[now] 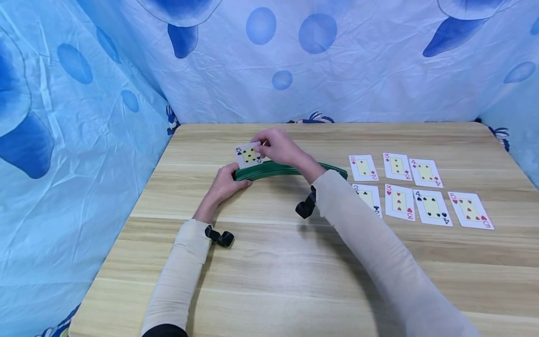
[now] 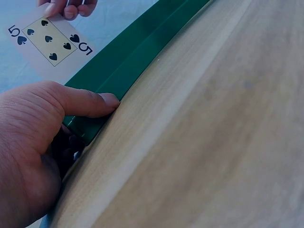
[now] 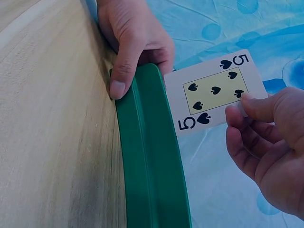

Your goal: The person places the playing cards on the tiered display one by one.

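A curved green card holder [image 1: 273, 168] lies across the table. My left hand [image 1: 225, 184] grips its left end, the thumb [image 2: 92, 102] laid over the front edge and the other fingers behind. Between the thumb and fingers of my right hand [image 1: 279, 146] a five of spades [image 1: 248, 155] is pinched by its right side. The card is face toward me, its lower edge right at the back of the holder near the left end. In the right wrist view the card's face [image 3: 216, 90] shows fully, except where the thumb covers a bit of its edge.
To the right, playing cards lie face up in two rows. The back row has a two [image 1: 363, 167], a three [image 1: 397, 166] and a four [image 1: 426, 172]; the front row runs to a five of hearts [image 1: 470, 210]. Blue patterned cloth [image 1: 328, 84] hangs behind the table [image 1: 269, 262].
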Demonstrator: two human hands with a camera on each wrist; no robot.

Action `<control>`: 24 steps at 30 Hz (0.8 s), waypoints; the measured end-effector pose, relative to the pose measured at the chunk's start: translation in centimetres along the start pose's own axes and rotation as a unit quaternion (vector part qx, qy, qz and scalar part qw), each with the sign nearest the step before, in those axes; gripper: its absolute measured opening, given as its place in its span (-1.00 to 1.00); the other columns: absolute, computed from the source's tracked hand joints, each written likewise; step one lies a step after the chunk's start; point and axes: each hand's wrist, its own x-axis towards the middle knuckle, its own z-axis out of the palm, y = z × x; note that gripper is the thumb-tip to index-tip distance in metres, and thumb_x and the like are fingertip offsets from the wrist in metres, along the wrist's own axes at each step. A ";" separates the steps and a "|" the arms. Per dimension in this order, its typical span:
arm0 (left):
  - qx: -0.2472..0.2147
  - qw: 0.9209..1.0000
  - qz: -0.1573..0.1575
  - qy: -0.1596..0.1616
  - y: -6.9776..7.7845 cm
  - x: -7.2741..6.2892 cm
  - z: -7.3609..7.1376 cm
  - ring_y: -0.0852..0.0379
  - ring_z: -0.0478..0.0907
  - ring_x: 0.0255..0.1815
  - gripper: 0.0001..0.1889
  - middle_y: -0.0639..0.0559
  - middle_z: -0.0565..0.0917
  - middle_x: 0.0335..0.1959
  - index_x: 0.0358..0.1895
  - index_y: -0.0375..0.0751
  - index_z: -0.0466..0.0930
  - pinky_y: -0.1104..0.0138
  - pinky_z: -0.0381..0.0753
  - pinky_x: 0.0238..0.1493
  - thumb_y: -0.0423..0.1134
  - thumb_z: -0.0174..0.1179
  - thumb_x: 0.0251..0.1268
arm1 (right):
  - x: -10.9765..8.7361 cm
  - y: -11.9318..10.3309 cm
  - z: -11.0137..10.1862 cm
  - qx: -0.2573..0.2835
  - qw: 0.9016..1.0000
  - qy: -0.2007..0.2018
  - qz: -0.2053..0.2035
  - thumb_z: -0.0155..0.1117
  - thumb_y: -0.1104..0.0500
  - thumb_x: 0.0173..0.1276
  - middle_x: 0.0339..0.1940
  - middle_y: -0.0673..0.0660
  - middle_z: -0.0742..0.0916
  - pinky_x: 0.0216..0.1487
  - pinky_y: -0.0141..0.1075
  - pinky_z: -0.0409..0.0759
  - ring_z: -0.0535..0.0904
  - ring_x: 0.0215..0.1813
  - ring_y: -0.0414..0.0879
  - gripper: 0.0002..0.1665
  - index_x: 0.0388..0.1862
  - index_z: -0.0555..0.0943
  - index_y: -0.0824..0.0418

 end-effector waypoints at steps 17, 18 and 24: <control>-0.007 1.000 0.001 -0.005 0.0 -0.1 0.0 -0.12 0.49 0.10 -0.47 -0.32 0.59 0.21 0.22 -0.39 0.50 0.06 0.45 0.24 -0.29 0.38 0.20 | 0.3 0.5 0.9 -0.038 0.999 -0.013 -0.010 0.21 0.28 0.47 -0.11 0.21 0.79 -0.26 -0.36 0.62 0.67 -0.32 -0.05 -0.78 -0.01 0.72 0.27; -0.006 1.000 0.001 -0.004 0.0 -0.1 0.0 -0.12 0.50 0.11 -0.47 -0.32 0.59 0.21 0.23 -0.39 0.50 0.05 0.45 0.25 -0.29 0.38 0.20 | 0.3 0.5 1.0 -0.040 0.999 -0.013 -0.009 0.22 0.27 0.47 -0.10 0.21 0.79 -0.24 -0.36 0.63 0.67 -0.32 -0.07 -0.78 0.00 0.72 0.26; -0.006 1.000 0.002 -0.003 0.0 -0.1 0.0 -0.11 0.50 0.10 -0.46 -0.30 0.60 0.21 0.23 -0.37 0.50 0.07 0.45 0.24 -0.28 0.38 0.20 | 0.1 0.4 0.4 -0.029 0.999 -0.025 0.012 0.24 0.24 0.46 -0.10 0.20 0.76 -0.17 -0.29 0.67 0.71 -0.23 0.00 -0.73 0.09 0.67 0.23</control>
